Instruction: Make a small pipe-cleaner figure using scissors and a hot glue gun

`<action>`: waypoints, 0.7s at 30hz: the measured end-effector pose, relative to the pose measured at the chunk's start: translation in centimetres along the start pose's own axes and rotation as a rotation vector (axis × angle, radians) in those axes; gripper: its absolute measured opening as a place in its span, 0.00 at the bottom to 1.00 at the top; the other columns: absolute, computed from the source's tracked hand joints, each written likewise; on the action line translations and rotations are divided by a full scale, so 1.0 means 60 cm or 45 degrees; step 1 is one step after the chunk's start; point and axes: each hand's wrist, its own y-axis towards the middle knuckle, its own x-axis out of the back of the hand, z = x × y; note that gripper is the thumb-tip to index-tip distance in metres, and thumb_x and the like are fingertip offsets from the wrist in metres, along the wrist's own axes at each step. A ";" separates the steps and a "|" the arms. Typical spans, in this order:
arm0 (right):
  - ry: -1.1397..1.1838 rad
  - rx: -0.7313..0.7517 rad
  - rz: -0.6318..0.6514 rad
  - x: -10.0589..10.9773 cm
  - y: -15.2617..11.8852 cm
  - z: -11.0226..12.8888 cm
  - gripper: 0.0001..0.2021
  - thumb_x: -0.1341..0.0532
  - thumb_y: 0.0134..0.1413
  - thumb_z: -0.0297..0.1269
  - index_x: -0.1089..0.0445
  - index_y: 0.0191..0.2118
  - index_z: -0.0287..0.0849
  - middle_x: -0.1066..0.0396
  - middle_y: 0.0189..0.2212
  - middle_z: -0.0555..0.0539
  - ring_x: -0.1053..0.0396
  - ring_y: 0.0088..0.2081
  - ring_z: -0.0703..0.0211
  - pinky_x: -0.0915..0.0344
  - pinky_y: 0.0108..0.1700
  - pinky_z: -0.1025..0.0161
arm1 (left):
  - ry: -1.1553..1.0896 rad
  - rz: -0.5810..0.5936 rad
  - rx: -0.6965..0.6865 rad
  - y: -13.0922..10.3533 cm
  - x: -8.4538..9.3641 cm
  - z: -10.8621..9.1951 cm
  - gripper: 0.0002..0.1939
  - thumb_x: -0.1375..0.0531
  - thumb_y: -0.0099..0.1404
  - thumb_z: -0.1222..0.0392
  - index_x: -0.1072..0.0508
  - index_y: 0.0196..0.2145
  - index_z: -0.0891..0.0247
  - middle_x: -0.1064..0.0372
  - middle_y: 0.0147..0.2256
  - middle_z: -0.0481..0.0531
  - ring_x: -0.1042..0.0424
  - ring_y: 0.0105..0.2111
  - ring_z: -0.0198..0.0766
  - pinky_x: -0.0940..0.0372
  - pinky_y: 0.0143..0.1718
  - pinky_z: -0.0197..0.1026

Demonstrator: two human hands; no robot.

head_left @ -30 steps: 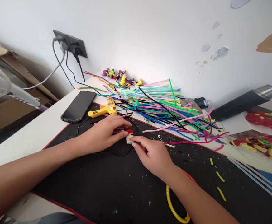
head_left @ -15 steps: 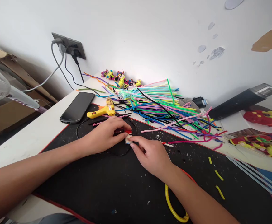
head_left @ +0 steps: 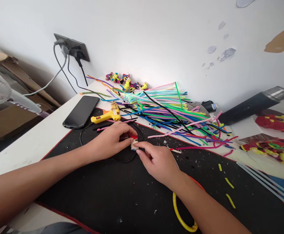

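Observation:
Low over the black mat (head_left: 90, 191), my left hand (head_left: 112, 138) pinches a small white and red piece (head_left: 134, 145), which looks like a little figure made of fuzzy stems. My right hand (head_left: 157, 159) touches the same piece from the right with thumb and index finger, the other fingers curled. Much of the piece is covered by my fingers, so its exact shape is hidden. Just behind my left hand lies a yellow glue gun (head_left: 107, 115). A short red and white stem (head_left: 176, 150) rests beyond my right hand. Scissors with yellow and red handles (head_left: 179, 217) are partly under my right forearm.
A big heap of coloured pipe cleaners (head_left: 166, 110) spreads along the wall, with small finished figures (head_left: 126, 81) behind it. A phone (head_left: 81, 112) lies at left. Yellow stem bits (head_left: 229, 183), glue sticks (head_left: 266, 183) and a dark flask (head_left: 254, 105) are at right. Cables cross the mat.
Both hands keep nearly the same hold on the small piece. The view has shifted very slightly.

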 end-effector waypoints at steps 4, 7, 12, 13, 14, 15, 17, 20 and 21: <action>-0.010 0.001 -0.001 -0.001 0.001 0.000 0.14 0.41 0.72 0.38 0.20 0.56 0.51 0.20 0.26 0.53 0.29 0.21 0.62 0.40 0.31 0.65 | -0.006 -0.007 0.009 0.000 0.000 -0.002 0.12 0.42 0.73 0.50 0.22 0.43 0.57 0.22 0.43 0.52 0.28 0.44 0.46 0.30 0.46 0.48; -0.016 0.005 0.000 -0.001 0.001 0.000 0.15 0.41 0.72 0.39 0.20 0.56 0.51 0.20 0.25 0.53 0.29 0.22 0.61 0.40 0.31 0.65 | -0.002 -0.014 0.020 0.000 0.001 -0.003 0.11 0.42 0.72 0.50 0.22 0.43 0.56 0.22 0.43 0.52 0.28 0.44 0.46 0.30 0.45 0.48; -0.030 0.010 -0.001 -0.001 -0.001 -0.002 0.15 0.41 0.72 0.39 0.20 0.56 0.51 0.21 0.25 0.53 0.28 0.22 0.61 0.40 0.31 0.64 | -0.001 -0.008 0.022 0.000 0.000 -0.004 0.11 0.42 0.73 0.50 0.22 0.43 0.57 0.22 0.42 0.52 0.28 0.44 0.45 0.29 0.45 0.47; -0.032 0.009 -0.002 -0.001 -0.001 -0.002 0.15 0.41 0.72 0.39 0.20 0.56 0.51 0.21 0.25 0.53 0.28 0.22 0.61 0.40 0.31 0.64 | -0.001 -0.008 0.023 0.000 0.000 -0.004 0.12 0.42 0.73 0.50 0.22 0.43 0.57 0.22 0.43 0.52 0.28 0.44 0.45 0.29 0.45 0.47; -0.032 0.007 -0.002 -0.001 0.000 -0.002 0.15 0.41 0.72 0.39 0.20 0.56 0.51 0.21 0.25 0.53 0.29 0.22 0.61 0.40 0.31 0.64 | 0.000 -0.009 0.024 -0.001 0.000 -0.003 0.12 0.42 0.73 0.50 0.22 0.43 0.57 0.22 0.43 0.52 0.28 0.44 0.45 0.29 0.45 0.47; -0.032 0.004 -0.001 -0.001 0.000 -0.001 0.15 0.41 0.72 0.39 0.20 0.56 0.51 0.21 0.25 0.53 0.29 0.22 0.61 0.41 0.31 0.64 | -0.001 -0.010 0.025 -0.001 -0.001 -0.003 0.12 0.42 0.73 0.49 0.22 0.43 0.57 0.22 0.43 0.52 0.28 0.44 0.45 0.29 0.45 0.48; -0.030 -0.004 0.008 -0.001 0.001 0.000 0.14 0.40 0.72 0.39 0.20 0.56 0.52 0.21 0.25 0.53 0.29 0.22 0.61 0.41 0.30 0.64 | -0.003 -0.011 0.025 -0.001 -0.001 -0.003 0.13 0.42 0.73 0.49 0.22 0.43 0.57 0.22 0.43 0.52 0.28 0.44 0.46 0.29 0.46 0.48; -0.026 -0.011 0.011 0.001 0.002 0.001 0.14 0.40 0.72 0.39 0.20 0.56 0.52 0.21 0.25 0.53 0.30 0.21 0.61 0.42 0.30 0.65 | -0.005 -0.004 0.024 0.001 0.001 -0.002 0.13 0.42 0.73 0.48 0.22 0.43 0.56 0.22 0.43 0.52 0.27 0.44 0.45 0.29 0.46 0.47; -0.024 -0.010 0.009 0.001 0.002 0.002 0.14 0.40 0.72 0.39 0.20 0.56 0.51 0.21 0.25 0.53 0.30 0.21 0.61 0.42 0.30 0.65 | -0.009 0.002 0.025 0.001 0.001 -0.001 0.13 0.42 0.73 0.48 0.21 0.44 0.56 0.22 0.43 0.52 0.27 0.44 0.45 0.29 0.46 0.47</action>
